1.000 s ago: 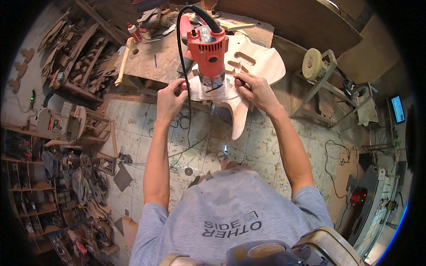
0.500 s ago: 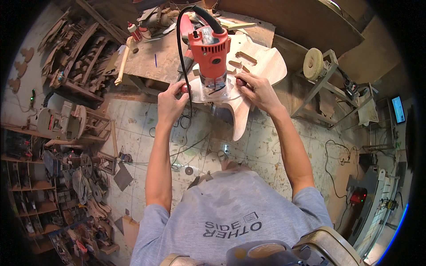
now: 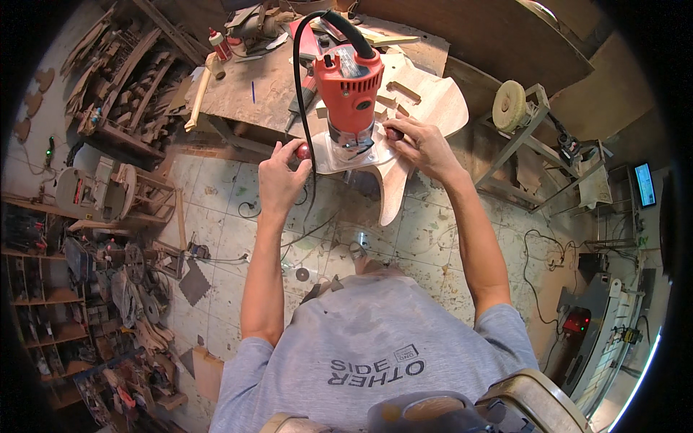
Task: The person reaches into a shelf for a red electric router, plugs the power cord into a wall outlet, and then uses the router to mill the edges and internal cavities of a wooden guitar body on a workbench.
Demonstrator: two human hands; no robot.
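An orange trim router (image 3: 351,86) stands upright on a clear base plate, over a pale wooden guitar body (image 3: 440,105). My left hand (image 3: 284,173) is closed around the round red knob (image 3: 302,151) on the router's left side. On the other side, my right hand (image 3: 426,146) grips the matching dark red knob (image 3: 393,134). The guitar body lies at the workbench's near edge, one pointed horn jutting over the floor. Cavities are cut in its face, partly hidden by the router. A black power cord (image 3: 298,79) loops from the router's top and hangs past my left hand.
The workbench (image 3: 238,94) carries a red and grey power tool (image 3: 304,94), a white bottle with a red cap (image 3: 219,45) and a blue pen (image 3: 253,92). A round buffing wheel (image 3: 509,105) on a metal stand is at right. Cords cross the tiled floor.
The router has shifted slightly right and tilted a little, and my left hand has moved slightly right with its knob. Both hands keep their hold.
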